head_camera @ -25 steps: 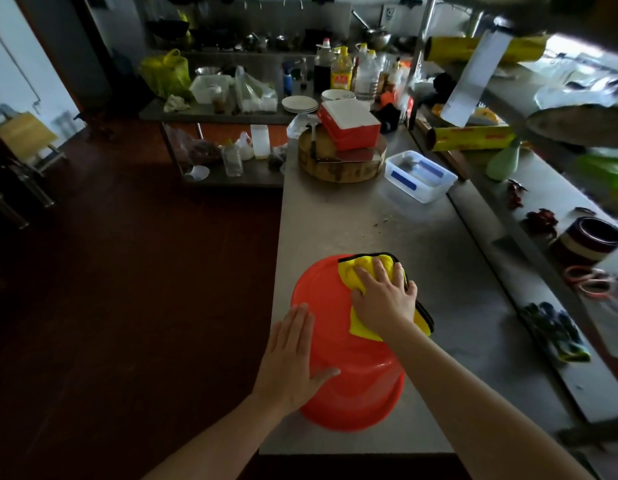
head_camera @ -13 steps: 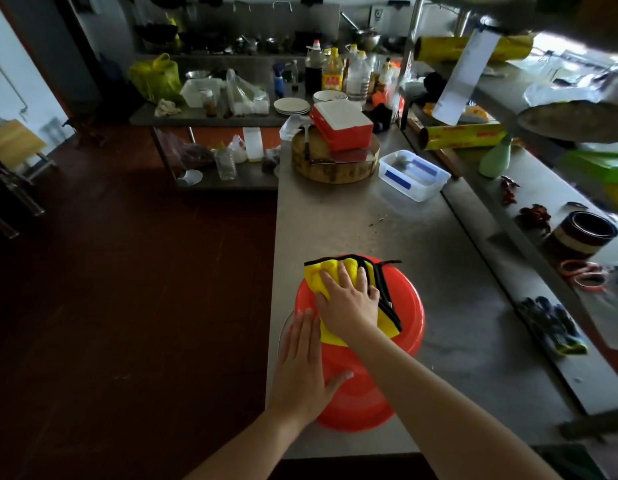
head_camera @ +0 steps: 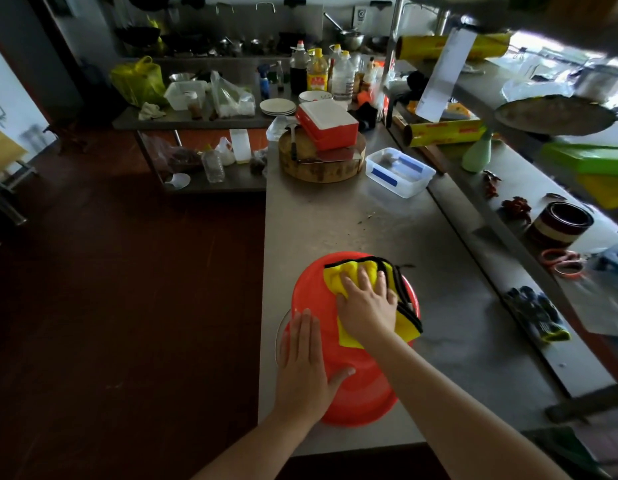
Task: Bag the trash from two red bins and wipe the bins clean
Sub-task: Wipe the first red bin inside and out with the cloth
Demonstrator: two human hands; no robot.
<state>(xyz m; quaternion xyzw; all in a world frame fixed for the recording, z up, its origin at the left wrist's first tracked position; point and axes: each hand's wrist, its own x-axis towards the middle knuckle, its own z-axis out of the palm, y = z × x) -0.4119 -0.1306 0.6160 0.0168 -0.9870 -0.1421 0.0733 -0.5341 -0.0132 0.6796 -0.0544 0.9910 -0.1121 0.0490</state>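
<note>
Your red bin (head_camera: 356, 393) sits base up; your right hand (head_camera: 368, 303), fingers spread, presses the yellow cloth (head_camera: 338, 277) on it, left hand (head_camera: 304, 362) flat on its wall.

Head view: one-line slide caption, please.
Right hand presses a yellow cloth onto the red bin on the counter; left hand lies flat against it.

The bin (head_camera: 363, 393) is plain orange-red. On the bin, the cloth (head_camera: 335, 277) is bright yellow with black edging. Beyond the bin, a clear tub (head_camera: 404, 188) bears blue tape strips and a red box (head_camera: 335, 136) has a white lid. Right of the bin, a cup (head_camera: 560, 225) is banded brown and cream.
</note>
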